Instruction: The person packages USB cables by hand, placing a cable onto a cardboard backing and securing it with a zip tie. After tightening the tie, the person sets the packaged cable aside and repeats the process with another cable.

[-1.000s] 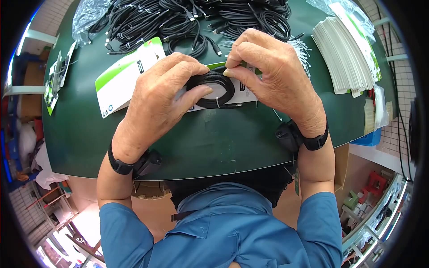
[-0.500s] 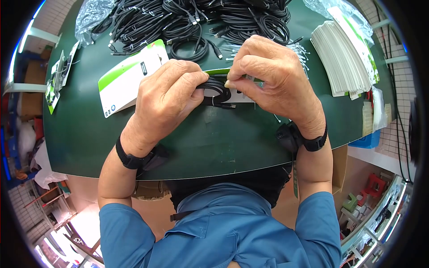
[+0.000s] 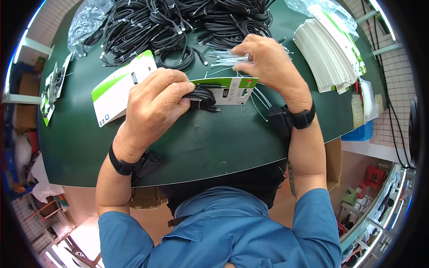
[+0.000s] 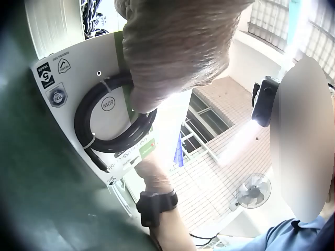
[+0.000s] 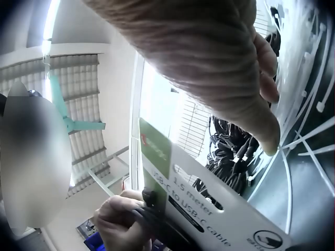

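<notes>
The left hand [image 3: 156, 100] pinches a coiled black cable [image 3: 202, 99] against a white and green card [image 3: 234, 94]. In the left wrist view, the coil [image 4: 84, 117] lies on the printed face of the card [image 4: 78, 63], with a tie round it in two places. The right hand [image 3: 270, 62] is off the card, its fingers apart over a pile of white zip ties [image 3: 221, 58]. From the right wrist view, the right hand [image 5: 209, 57] has its thumb beside the zip ties [image 5: 298, 68]; whether it touches one cannot be told.
Many black cables [image 3: 156, 22] are heaped at the back of the green table [image 3: 201, 147]. A stack of white cards [image 3: 321, 56] stands at the right, another card [image 3: 120, 91] lies left of centre, and packaged pieces [image 3: 53, 89] lie at the far left.
The right hand has let go of the cable and card and moved back to the zip ties. The left hand still holds both, and more of the card shows now.
</notes>
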Demonstrator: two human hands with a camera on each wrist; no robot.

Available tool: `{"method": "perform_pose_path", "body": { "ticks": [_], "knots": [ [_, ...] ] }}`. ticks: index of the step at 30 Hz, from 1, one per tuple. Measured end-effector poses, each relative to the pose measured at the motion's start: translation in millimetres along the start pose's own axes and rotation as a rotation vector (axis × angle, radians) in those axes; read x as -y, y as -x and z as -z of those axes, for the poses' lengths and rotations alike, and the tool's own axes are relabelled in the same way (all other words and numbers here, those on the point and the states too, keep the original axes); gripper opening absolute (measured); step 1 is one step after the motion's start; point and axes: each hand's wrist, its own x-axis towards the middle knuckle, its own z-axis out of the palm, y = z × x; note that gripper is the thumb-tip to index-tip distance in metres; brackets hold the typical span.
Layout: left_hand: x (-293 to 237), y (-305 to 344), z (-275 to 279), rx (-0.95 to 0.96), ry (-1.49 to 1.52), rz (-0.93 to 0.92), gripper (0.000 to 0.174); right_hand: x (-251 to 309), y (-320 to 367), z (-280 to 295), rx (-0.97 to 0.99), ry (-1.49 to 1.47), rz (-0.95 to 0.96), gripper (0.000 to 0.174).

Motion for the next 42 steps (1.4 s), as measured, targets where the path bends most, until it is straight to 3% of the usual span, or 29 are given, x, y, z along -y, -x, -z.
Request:
{"method": "perform_pose_path", "body": {
  "ticks": [5, 14, 17, 21, 28, 38, 41, 42],
  "knots": [
    [-3, -1, 2, 0.0, -0.004, -0.01, 0.034, -6, -1, -7, 0.141, 0.114, 0.001, 0.013],
    [-9, -4, 4, -0.008, 0.025, -0.092, 0.034, -3, 1, -10, 0.1, 0.121, -0.038, 0.013],
    [-12, -6, 7, 0.035, 0.052, -0.122, 0.033, -2, 1, 6, 0.157, -0.04, -0.01, 0.013],
    [-13, -7, 8, 0.073, 0.091, -0.142, 0.033, -2, 5, 6, 0.204, 0.053, 0.051, 0.014],
    [-14, -7, 5, 0.064, 0.084, -0.143, 0.033, 0, 2, -6, 0.174, 0.066, 0.011, 0.009],
    [-15, -8, 8, 0.092, 0.096, -0.163, 0.033, -1, 0, 7, 0.062, 0.035, 0.007, 0.018],
    [-16, -8, 7, 0.077, 0.084, -0.178, 0.034, 21, -3, 29, 0.355, 0.029, -0.358, 0.025],
    [-16, -8, 7, 0.076, 0.083, -0.175, 0.034, 24, -2, 28, 0.358, 0.028, -0.356, 0.025]
  ]
}}
